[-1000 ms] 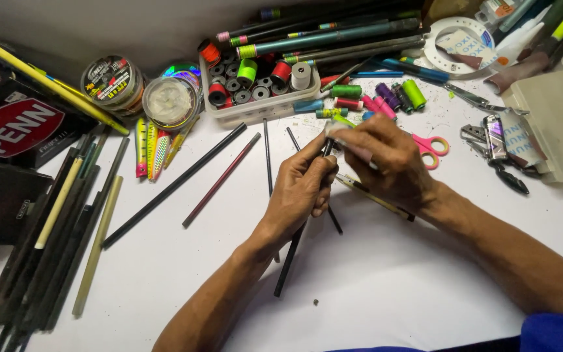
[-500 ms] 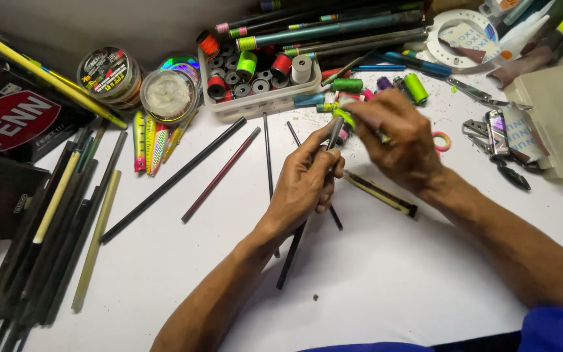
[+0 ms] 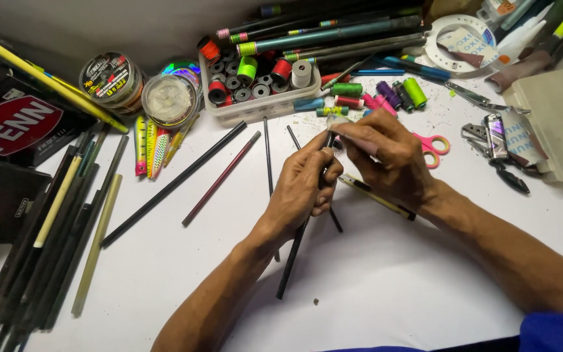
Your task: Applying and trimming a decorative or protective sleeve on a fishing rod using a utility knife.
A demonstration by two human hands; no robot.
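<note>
I am gripping a thin black rod in my left hand, its lower end lying on the white table. My right hand is pinching the rod's top. Beyond them, pink scissors and a tray of thread spools are sitting.

Matt black rod; smooth white surface; glossy plastic tray at twelve o'clock; shiny metal pliers at two
</note>
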